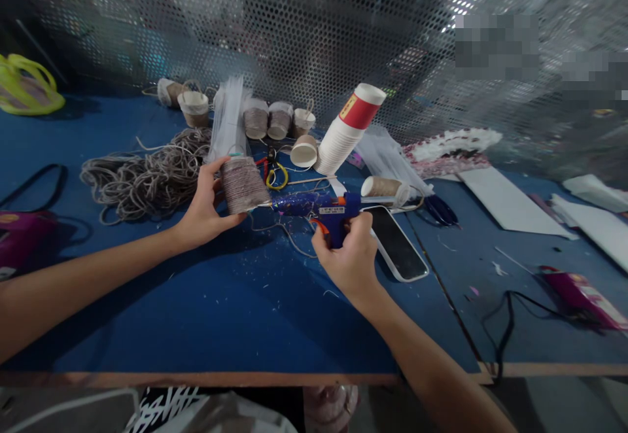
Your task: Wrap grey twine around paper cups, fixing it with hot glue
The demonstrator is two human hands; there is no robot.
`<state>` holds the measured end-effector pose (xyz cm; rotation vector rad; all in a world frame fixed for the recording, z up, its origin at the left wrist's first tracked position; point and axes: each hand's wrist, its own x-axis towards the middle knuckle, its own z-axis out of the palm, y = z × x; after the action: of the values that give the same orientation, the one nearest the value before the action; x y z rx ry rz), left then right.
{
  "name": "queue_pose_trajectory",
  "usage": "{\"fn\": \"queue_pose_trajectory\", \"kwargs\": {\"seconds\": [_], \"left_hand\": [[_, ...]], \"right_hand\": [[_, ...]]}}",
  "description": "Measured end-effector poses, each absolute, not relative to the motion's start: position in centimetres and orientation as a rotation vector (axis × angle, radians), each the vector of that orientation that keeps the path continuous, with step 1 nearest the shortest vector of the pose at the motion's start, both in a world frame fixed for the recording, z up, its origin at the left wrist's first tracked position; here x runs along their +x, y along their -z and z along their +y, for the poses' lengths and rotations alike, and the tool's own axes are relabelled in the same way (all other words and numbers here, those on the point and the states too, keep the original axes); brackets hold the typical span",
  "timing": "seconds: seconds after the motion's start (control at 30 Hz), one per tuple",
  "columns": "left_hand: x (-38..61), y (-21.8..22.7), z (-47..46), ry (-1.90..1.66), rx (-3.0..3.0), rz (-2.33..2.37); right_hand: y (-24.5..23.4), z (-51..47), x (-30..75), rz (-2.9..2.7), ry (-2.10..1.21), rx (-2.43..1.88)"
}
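Note:
My left hand (209,207) is closed round a cup wrapped in grey-brown cord (244,184), held on its side above the table. In my right hand (350,250) is a blue glue gun (314,205), gripped by its handle near an orange trigger. Its nozzle points left and meets, or comes very close to, the cup's lower right edge. A loose strand of cord (289,237) trails below the gun. Left of the cup lies a tangled heap of grey cord (147,174). Beyond the gun are yellow-handled scissors (277,176).
A leaning stack of paper cups (348,129) stands behind the gun, with several cord-wrapped cups (267,119) to its left. A phone (400,243) lies right of my right hand. Purple devices (583,295) with black straps sit at both sides. A perforated metal screen (294,27) rises behind.

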<state>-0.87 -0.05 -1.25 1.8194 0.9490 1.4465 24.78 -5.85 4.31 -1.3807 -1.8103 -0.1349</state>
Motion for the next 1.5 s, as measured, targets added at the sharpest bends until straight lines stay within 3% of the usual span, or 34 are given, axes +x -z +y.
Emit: {"fn": "queue_pose_trajectory", "kwargs": {"seconds": [0.23,0.47,0.63,0.87,1.0,1.23,1.5], "left_hand": [[-1.0,1.3,0.0,-1.446,1.821,0.942],[-1.1,1.3,0.0,-1.437,1.807,0.957],[-1.2,1.1,-0.1,-1.425,1.870,1.009],[-1.1,0.4,-0.3,-1.385,1.942,1.128],[-1.0,0.1,-0.4,-1.351,1.942,1.178],[-0.9,0.9,-0.3,-1.420,1.867,1.045],[-0.3,1.2,-0.4,-1.405,1.874,0.859]], "right_hand": [[-4.3,-5.8,25.0,-1.794,0.172,-1.384],[-3.6,-4.0,26.7,-1.651,0.072,-1.689],[-1.6,-1.8,29.2,-1.641,0.303,-1.830],[-3.9,-3.8,26.7,-1.703,0.368,-1.586],[-5.0,-6.3,24.0,-1.873,-0.216,-1.148],[-3.8,-7.3,21.0,-1.608,-1.271,-1.085],[-3.3,-6.6,20.4,-1.365,-1.820,-0.924]]}}
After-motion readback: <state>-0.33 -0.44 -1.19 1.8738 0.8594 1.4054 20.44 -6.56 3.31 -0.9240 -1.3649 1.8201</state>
